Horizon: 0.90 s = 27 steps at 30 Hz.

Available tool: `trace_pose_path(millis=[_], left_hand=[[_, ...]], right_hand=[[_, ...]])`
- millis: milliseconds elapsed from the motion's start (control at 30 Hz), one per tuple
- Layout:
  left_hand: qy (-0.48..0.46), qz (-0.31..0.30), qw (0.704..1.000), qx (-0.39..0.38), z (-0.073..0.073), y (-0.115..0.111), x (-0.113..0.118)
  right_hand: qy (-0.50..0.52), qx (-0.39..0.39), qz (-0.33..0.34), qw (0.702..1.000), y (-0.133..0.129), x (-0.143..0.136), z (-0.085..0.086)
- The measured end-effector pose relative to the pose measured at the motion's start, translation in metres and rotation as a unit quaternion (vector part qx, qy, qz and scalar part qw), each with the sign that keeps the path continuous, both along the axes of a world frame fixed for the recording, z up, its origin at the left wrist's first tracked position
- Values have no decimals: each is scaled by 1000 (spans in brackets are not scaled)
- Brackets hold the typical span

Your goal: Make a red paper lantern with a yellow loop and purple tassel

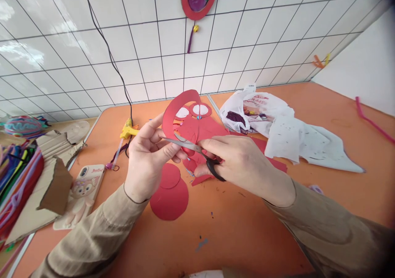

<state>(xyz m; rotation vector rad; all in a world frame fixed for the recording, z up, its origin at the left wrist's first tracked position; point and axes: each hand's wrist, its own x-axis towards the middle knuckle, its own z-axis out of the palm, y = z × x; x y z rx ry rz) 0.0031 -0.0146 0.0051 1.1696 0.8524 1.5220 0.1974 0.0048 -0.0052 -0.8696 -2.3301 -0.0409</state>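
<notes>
My left hand [154, 146] pinches a curved strip of red paper [173, 109] that arches up over the table. In my right hand [237, 158] is a pair of scissors [212, 167] with black handles, its blades parted and pointing left at the paper's lower part, close to my left thumb. Below my hands lie red paper discs [171, 202], a smaller one on a larger one. Behind the scissors are more red paper pieces [203, 127] and red rings with white centres [200, 110], partly hidden by the strip and my hands.
A yellow glue gun [128, 128] with a black cord stands back left. Nearby are a phone in a cartoon case [86, 191], torn cardboard [55, 183] and coloured pipe cleaners [21, 183]. A white plastic bag [271, 105] lies back right, before the tiled wall [138, 31].
</notes>
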Motion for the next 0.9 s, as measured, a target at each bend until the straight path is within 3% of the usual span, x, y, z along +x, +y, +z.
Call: trace_pose_path(millis=[433, 900], left_hand=[[-23, -5, 1000, -13, 3, 0, 3], [59, 30, 997, 41, 4, 0, -8]], right_hand=[[8, -44, 14, 999, -1, 1, -1], [-4, -6, -4, 1000, 0, 2, -2]])
